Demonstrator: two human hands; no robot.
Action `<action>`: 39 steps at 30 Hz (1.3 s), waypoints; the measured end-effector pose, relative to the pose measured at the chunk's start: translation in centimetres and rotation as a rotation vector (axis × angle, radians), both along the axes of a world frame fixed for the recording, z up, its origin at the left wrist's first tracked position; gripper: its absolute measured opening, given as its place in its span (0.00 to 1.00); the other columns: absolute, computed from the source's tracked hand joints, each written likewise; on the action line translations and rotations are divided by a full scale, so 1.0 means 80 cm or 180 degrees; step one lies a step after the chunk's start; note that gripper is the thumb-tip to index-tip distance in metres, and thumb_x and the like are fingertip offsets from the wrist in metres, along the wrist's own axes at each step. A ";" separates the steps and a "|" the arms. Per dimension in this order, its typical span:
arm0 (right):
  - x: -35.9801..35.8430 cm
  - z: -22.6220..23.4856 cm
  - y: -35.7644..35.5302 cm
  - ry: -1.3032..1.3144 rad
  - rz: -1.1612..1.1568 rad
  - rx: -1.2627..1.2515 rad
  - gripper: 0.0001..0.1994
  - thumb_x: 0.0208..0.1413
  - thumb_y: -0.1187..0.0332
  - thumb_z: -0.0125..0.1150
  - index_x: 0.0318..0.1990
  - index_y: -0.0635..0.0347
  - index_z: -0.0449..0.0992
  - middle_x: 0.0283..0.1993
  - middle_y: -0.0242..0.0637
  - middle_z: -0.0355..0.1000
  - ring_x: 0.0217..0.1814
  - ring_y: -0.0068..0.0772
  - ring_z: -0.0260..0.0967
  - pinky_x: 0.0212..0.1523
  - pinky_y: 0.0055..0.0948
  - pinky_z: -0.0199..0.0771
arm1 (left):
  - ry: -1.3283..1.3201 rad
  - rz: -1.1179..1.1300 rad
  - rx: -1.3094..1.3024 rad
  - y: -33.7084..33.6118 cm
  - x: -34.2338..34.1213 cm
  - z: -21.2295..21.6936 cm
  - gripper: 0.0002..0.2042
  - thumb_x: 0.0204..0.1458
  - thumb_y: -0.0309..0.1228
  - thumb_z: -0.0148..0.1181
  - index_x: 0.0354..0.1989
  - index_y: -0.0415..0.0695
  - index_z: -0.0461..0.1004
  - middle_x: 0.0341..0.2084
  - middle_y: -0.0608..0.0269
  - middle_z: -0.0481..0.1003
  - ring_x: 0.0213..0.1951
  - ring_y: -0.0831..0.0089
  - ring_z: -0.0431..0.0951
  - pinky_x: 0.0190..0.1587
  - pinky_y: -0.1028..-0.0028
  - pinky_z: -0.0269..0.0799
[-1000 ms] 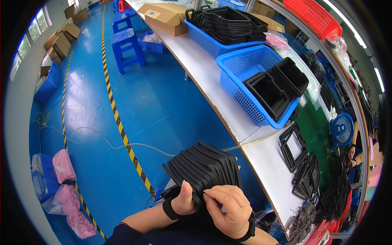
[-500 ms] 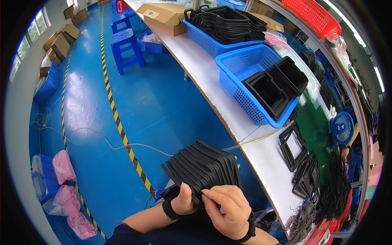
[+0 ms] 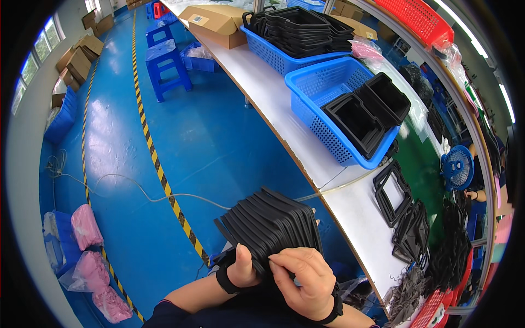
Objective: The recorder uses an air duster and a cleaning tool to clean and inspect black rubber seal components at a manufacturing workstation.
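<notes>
A thick stack of black frames (image 3: 273,221) rests in front of my body, its thin layers lined up side by side. My left hand (image 3: 244,269) grips it from the near left side with the thumb raised; most of its fingers are hidden by the stack. Fingertips peek out past the stack's right side. My right hand (image 3: 307,281) pinches at the near edge of the stack with thumb and forefinger. The pinched bit is too small to make out fully, but it appears to be a frame's edge.
On the white table (image 3: 262,104) to the right stand a blue basket (image 3: 314,123) and another blue basket (image 3: 268,52), both with black frames. Loose black frames (image 3: 391,194) lie nearer me. Blue stools (image 3: 167,71) and a cable (image 3: 147,191) are on the floor. A person's hand (image 3: 471,194) shows far right.
My hands and the stack stay almost in place. The view has shifted slightly. At far right, the other person's hand and arm have moved a little.
</notes>
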State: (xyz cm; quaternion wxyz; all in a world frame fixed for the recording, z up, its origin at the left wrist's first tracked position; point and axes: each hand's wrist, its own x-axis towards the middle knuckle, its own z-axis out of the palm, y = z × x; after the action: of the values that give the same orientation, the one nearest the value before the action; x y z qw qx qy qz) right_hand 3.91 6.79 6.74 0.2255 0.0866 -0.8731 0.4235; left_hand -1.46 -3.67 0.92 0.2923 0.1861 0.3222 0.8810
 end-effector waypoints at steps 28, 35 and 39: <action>-0.009 0.015 0.016 -0.0093 0.0471 0.0314 0.13 0.41 0.78 0.67 0.38 0.63 0.77 0.33 0.38 0.73 0.31 0.33 0.72 0.31 0.26 0.74 | -0.0166 -0.0232 -0.0547 -0.024 0.006 0.000 0.48 0.48 0.70 0.39 0.64 0.37 0.50 0.60 0.53 0.60 0.60 0.64 0.62 0.62 0.65 0.57; -0.008 0.013 0.013 0.0342 0.0643 0.0690 0.11 0.38 0.80 0.69 0.33 0.63 0.78 0.32 0.37 0.74 0.30 0.33 0.72 0.29 0.25 0.73 | -0.0281 -0.0225 -0.0368 -0.022 0.003 -0.007 0.49 0.48 0.71 0.35 0.65 0.38 0.49 0.61 0.53 0.58 0.61 0.63 0.61 0.63 0.64 0.55; -0.011 0.027 0.030 -0.0091 0.0616 0.0230 0.09 0.38 0.80 0.69 0.30 0.63 0.78 0.33 0.38 0.74 0.30 0.33 0.72 0.30 0.24 0.73 | -0.0550 -0.0606 0.0289 -0.027 0.000 -0.011 0.41 0.54 0.64 0.36 0.66 0.40 0.48 0.63 0.57 0.55 0.63 0.69 0.57 0.65 0.67 0.52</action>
State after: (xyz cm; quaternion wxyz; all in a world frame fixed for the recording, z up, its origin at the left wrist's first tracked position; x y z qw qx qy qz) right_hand 3.06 9.18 8.91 0.1677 0.1725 -0.8785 0.4128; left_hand -1.46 -5.85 0.00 0.3925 0.1522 0.2365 0.8757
